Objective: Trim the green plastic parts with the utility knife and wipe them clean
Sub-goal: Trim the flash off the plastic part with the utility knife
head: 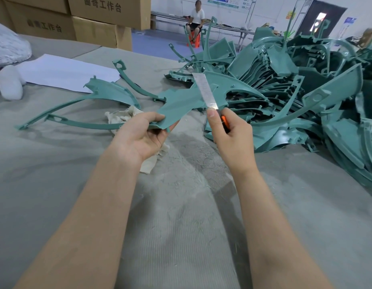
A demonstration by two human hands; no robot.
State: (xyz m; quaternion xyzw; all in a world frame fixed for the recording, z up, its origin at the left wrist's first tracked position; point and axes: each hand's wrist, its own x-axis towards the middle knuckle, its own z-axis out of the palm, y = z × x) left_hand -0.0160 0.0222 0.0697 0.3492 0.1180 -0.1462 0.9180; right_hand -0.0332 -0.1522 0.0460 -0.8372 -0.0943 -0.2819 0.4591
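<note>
Counter (181,215): grey ribbed covering under my forearms, dusted with fine shavings.
Left hand (143,134): palm up, fingers and thumb curled round the near edge of the green part (176,103), pinching it.
Right hand (231,136): wrapped round the orange handle of the utility knife (206,92), thumb pressed against the base of the blade.
Blade: extended long, tip pointing up and away, leaning slightly left. It crosses in front of the part's broad panel, and I cannot tell whether the edge touches the plastic.
Green part, position: held up off the counter between my 2 hands, its far end reaching over the pile.
Green part, axis: the long axis runs from my left hand, near, up and away to the right, with the flat panel facing me.
Handling: I judge it light, thin, stiff yet springy, with a smooth skin that may slip. It is best held on the broad panel close to the cut, fingers clear of the blade's path.
Rag (123,116): pale and crumpled, on the counter under my left hand.
Second green part (112,92): lying on the counter to the left, its thin arms reaching left.
Pile of green parts (306,90): 1 large tangled heap at the right.
Farther off: white sheet (62,71), cardboard boxes (93,28), a seated person (196,19).
</note>
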